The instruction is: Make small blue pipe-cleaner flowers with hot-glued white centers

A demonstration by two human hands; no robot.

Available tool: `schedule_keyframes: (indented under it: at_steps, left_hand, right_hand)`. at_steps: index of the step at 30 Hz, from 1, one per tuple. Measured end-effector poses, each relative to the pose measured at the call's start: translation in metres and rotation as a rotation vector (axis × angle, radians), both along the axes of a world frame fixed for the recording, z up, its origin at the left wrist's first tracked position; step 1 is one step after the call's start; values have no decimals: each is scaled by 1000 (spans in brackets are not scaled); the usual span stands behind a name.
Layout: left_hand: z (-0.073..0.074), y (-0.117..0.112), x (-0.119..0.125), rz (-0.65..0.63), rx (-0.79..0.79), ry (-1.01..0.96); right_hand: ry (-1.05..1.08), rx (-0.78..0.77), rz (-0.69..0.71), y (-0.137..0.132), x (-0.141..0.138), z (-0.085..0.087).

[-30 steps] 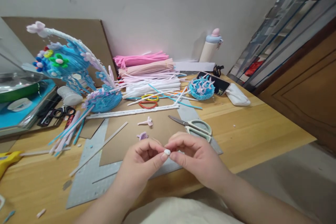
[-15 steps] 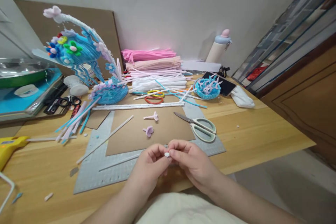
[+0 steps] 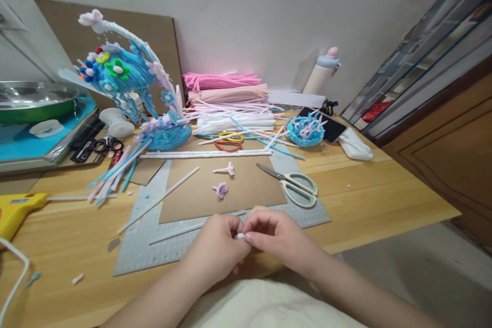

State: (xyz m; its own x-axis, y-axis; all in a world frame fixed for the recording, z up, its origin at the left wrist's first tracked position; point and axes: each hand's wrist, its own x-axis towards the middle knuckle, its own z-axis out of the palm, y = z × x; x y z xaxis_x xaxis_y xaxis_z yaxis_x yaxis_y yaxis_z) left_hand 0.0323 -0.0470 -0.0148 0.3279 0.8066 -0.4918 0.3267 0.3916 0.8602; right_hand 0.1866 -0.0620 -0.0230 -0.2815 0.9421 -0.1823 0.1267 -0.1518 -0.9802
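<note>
My left hand (image 3: pixel 219 248) and my right hand (image 3: pixel 274 236) meet at the table's near edge, fingertips pinched together on a small white fuzzy piece (image 3: pixel 240 236). Both hands are closed on it. Just beyond them lies a brown cardboard sheet (image 3: pixel 238 195) on a grey cutting mat (image 3: pixel 142 246). Two small purple pipe-cleaner flowers (image 3: pixel 220 189) rest on the cardboard. Pale green scissors (image 3: pixel 298 188) lie shut to the right of the flowers.
A blue pipe-cleaner sculpture with flowers (image 3: pixel 126 87) stands at the back left. Stacks of pink and white pipe cleaners (image 3: pixel 226 107) lie behind. A yellow glue gun (image 3: pixel 17 210) sits far left; a blue round piece (image 3: pixel 305 130), phone (image 3: pixel 330 125) and bottle (image 3: pixel 323 72) at the right.
My hands have drawn closer to me and lower in view, still pinching the white piece. The view has shifted left, so everything on the table appears moved right.
</note>
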Motion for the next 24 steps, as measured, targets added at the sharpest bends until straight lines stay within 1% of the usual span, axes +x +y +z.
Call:
schedule_keyframes:
  at_steps: [3, 7, 10, 13, 14, 16, 18, 20, 22, 24]
  left_hand:
    - [-3, -1, 0, -2, 1, 16]
    - [-7, 2, 3, 15, -17, -63]
    - [-8, 6, 6, 34, -81, -204]
    - [-3, 9, 7, 66, -190, -393]
    - [0, 10, 6, 74, -221, -445]
    - [6, 11, 4, 116, -323, -565]
    - [12, 12, 2, 199, -481, -721]
    - [16, 12, 0, 281, -631, -867]
    - [18, 11, -1, 302, -686, -941]
    - [18, 9, -1, 292, -687, -971]
  right_hand:
    - [-94, 16, -12, 1, -1, -3]
    - [-129, 19, -71, 5, -3, -6]
    - [-99, 40, -128, 9, -1, -9]
    - [-83, 77, -213, 11, 3, -11]
    - [-94, 111, -242, 10, 5, -11]
    - [-148, 228, -287, 8, 8, -8]
    - [-231, 386, -277, 4, 10, -3]
    - [-312, 515, -206, 0, 12, 4]
    - [-370, 581, -122, -3, 12, 9]
    - [-420, 589, -96, -5, 12, 12]
